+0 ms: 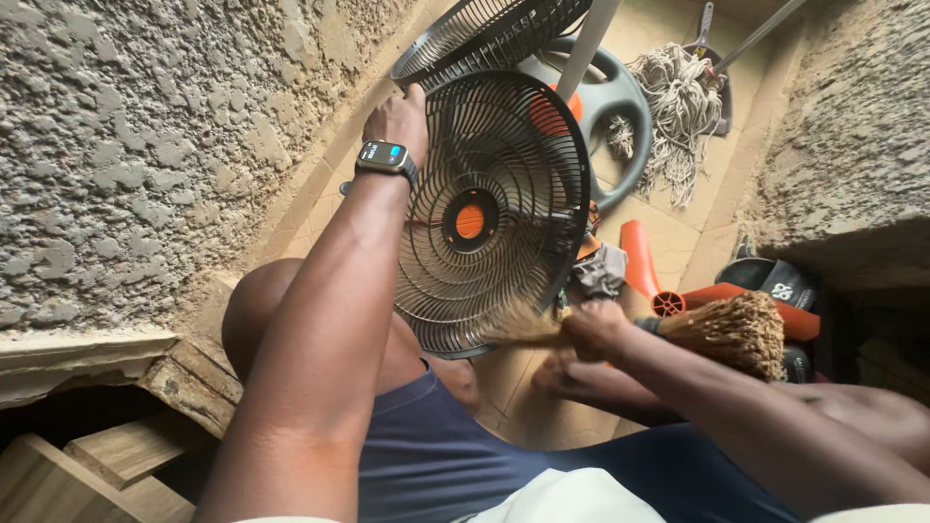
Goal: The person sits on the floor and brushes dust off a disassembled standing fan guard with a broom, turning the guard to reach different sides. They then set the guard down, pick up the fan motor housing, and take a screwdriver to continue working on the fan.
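Right hand (593, 327) closed round a straw hand broom (722, 331), bristles at the lower rim of a black fan grille (494, 213). Left hand (397, 121), w/ smartwatch (384, 155), grips the grille's top edge, held upright. Behind: second grille (484, 34), mop (673, 107).

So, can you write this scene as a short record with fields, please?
Left hand: grips the top rim of a black fan grille, held upright
Right hand: holds a straw hand broom against the grille's lower edge
Behind: second grille, fan base, mop
Right side: orange fan blade
Left side: rough wall
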Demonstrator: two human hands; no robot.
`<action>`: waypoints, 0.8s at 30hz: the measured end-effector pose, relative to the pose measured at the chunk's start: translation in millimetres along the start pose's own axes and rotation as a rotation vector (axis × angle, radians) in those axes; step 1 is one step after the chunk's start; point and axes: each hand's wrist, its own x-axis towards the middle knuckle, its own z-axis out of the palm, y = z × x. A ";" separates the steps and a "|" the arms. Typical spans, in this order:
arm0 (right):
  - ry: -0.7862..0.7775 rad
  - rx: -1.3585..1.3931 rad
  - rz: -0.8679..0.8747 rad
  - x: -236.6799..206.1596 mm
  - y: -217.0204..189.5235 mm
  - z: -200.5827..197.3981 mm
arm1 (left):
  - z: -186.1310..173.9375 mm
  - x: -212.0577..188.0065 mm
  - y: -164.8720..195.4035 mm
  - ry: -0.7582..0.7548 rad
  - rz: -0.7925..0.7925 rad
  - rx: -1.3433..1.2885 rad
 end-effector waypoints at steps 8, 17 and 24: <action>0.360 0.245 0.389 11.4 151.9 -65.8 | -2.9 -0.7 -1.6 -0.089 0.015 -0.012; -0.060 0.032 -0.116 5.6 -13.9 25.5 | 10.2 -1.1 -7.2 -0.049 0.006 -0.007; 0.335 -0.053 0.381 5.7 123.4 -82.8 | -2.9 -6.7 -3.5 -0.055 0.054 -0.061</action>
